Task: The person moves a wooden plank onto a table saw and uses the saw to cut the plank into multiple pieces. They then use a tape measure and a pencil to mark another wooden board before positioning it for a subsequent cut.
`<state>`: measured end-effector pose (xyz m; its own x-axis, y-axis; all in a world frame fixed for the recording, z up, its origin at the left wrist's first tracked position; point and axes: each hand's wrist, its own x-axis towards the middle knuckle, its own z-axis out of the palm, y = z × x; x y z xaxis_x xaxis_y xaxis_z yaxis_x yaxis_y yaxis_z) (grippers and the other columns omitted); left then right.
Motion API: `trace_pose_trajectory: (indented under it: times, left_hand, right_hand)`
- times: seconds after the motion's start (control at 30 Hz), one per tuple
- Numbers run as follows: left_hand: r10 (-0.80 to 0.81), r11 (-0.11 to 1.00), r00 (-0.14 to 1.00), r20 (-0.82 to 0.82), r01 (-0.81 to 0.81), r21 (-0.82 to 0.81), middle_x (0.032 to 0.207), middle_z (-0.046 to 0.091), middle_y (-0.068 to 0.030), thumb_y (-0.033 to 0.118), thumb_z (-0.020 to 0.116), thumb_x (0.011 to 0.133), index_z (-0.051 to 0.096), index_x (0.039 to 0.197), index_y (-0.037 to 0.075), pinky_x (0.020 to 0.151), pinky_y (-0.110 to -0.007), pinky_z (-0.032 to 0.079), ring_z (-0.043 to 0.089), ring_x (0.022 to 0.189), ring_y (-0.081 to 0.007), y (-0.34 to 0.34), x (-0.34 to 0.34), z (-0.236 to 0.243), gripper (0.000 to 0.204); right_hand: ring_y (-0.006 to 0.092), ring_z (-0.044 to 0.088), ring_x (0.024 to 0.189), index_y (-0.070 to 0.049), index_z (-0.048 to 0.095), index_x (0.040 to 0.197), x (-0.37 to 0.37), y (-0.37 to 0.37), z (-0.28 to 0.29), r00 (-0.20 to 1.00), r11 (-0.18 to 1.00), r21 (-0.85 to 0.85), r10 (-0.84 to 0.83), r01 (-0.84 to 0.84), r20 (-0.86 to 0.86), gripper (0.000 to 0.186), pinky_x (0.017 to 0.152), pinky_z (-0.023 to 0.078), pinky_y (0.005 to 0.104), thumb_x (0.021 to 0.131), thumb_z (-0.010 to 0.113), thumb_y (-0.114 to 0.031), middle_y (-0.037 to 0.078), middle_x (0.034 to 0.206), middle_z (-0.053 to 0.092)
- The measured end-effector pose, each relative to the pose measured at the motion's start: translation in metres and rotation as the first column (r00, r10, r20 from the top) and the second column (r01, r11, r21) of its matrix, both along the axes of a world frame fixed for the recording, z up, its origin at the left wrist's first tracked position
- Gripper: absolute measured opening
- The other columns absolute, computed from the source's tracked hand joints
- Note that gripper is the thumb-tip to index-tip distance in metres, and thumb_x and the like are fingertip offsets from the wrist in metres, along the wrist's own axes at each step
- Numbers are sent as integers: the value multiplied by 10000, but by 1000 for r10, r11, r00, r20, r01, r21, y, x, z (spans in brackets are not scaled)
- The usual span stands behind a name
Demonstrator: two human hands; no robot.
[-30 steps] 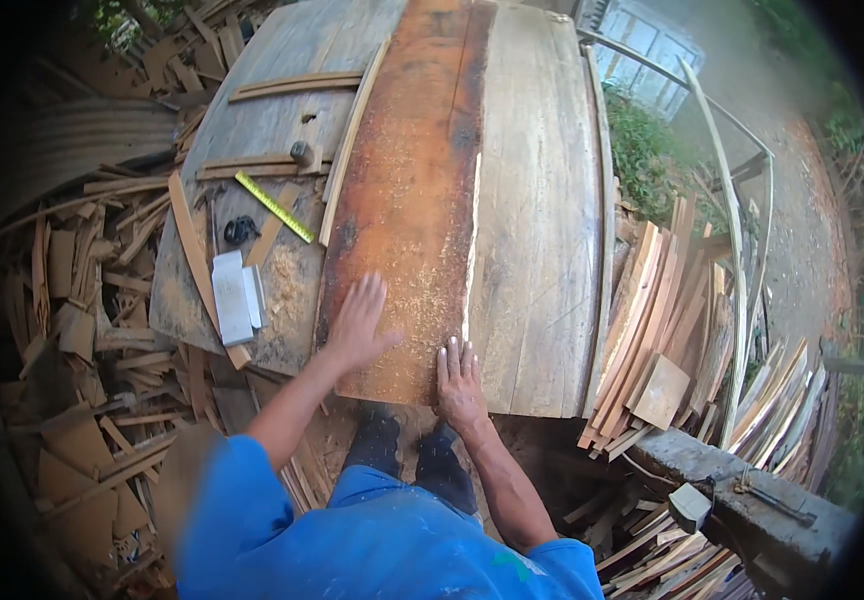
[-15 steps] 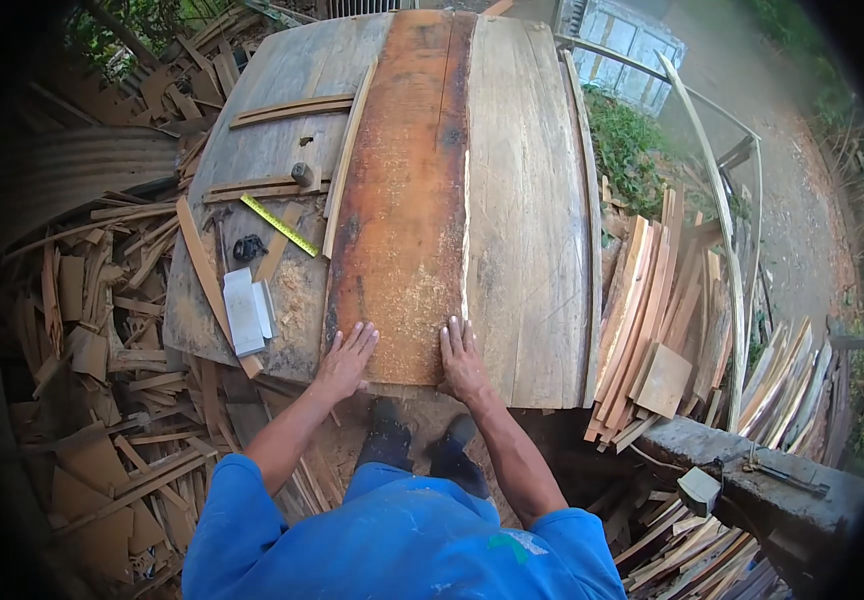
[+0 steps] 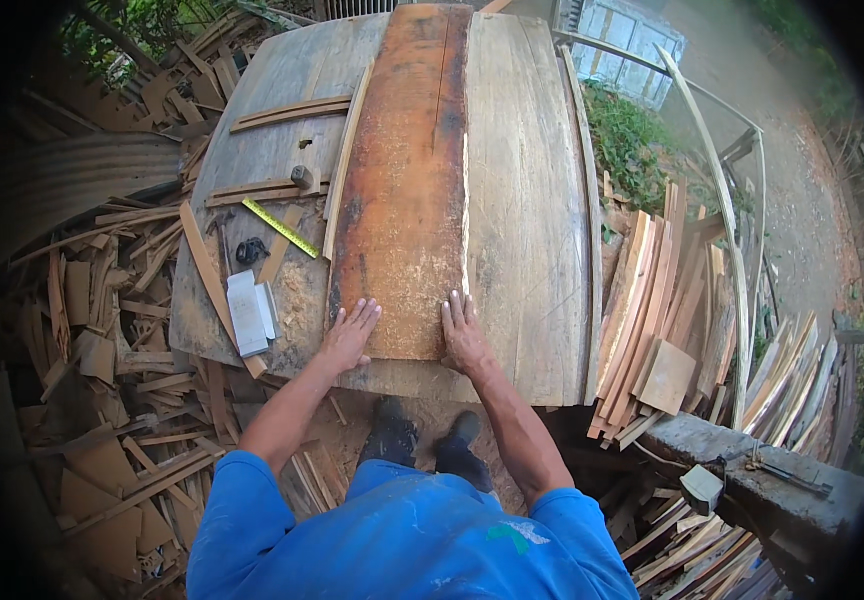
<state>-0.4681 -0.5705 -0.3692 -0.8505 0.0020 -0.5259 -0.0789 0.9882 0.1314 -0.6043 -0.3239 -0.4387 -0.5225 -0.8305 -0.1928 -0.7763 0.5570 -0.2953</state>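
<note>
A long, wide orange-brown plank (image 3: 402, 230) with dark stained edges lies on a weathered wooden table (image 3: 532, 250), sawdust scattered over its near part. My left hand (image 3: 353, 333) rests flat at its near left corner, fingers stretched forward. At the near right corner, my right hand (image 3: 464, 335) lies along the edge, fingers also extended. Left of the plank are a yellow-green measuring strip (image 3: 280, 227), a small black object (image 3: 250, 250) I cannot make out, a pale flat box-like piece (image 3: 248, 312) and a dark block (image 3: 301, 177).
Thin battens (image 3: 290, 113) lie on the table's left side, with a slanting strip (image 3: 214, 280) nearer. Scrap wood (image 3: 102, 360) is heaped at the left. Stacked boards (image 3: 652, 310) stand at the right, beside a grey beam (image 3: 762, 470). My boots are below the table edge.
The plank has slid away from me, its near end now farther in from the table's front edge. Both hands have moved forward with it, keeping their places at its corners.
</note>
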Motion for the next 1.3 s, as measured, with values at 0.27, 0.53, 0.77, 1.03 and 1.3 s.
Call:
trace_pose_trajectory:
  times: [0.27, 0.53, 0.77, 1.03, 1.3]
  left_hand:
    - [9, 1000, 1000, 22, -9, -27, 1691, 134, -106, 307, 884, 703, 150, 1607, 72, 1230, -555, 243, 122, 1561, -304, -12, -21, -4, 1188]
    - [7, 1000, 999, 37, -6, -24, 1694, 120, -111, 308, 883, 702, 135, 1612, 77, 1230, -562, 233, 103, 1564, -313, -27, -38, -8, 1201]
    - [11, 1000, 1000, 21, -11, -28, 1697, 117, -89, 298, 890, 695, 136, 1615, 97, 1233, -551, 242, 111, 1564, -296, -38, -55, -15, 1206]
    - [9, 999, 999, 31, -8, -38, 1699, 115, -75, 289, 893, 689, 134, 1617, 108, 1227, -556, 253, 119, 1563, -293, -49, -81, -15, 1212]
    - [22, 1000, 1000, 2, -22, -17, 1698, 120, -72, 268, 894, 692, 145, 1615, 111, 1229, -559, 250, 126, 1562, -289, -62, -93, -20, 1200]
  right_hand:
    - [505, 199, 1491, 82, 291, 1518, -20, -13, -8, 998, 1000, 31, -5, 7, -60, 1164, 1256, 212, 487, 635, 901, -370, 310, 1615, 203]
    - [514, 238, 1478, 52, 314, 1525, -41, -27, 14, 999, 999, -26, -24, 25, 29, 671, 1205, 304, 538, 923, 561, -113, 263, 1634, 206]
    - [509, 250, 1475, 46, 299, 1532, -61, -37, 23, 999, 999, 21, -31, 30, 41, 777, 1203, 315, 524, 885, 663, -183, 264, 1627, 221]
    - [485, 263, 1476, 55, 288, 1527, -85, -45, 26, 999, 998, 51, 27, -26, -18, 1117, 1220, 306, 496, 674, 887, -347, 274, 1617, 234]
    - [478, 254, 1481, 66, 316, 1509, -101, -62, 37, 998, 992, 114, 52, -54, 17, 1097, 1250, 242, 473, 663, 891, -331, 280, 1608, 253]
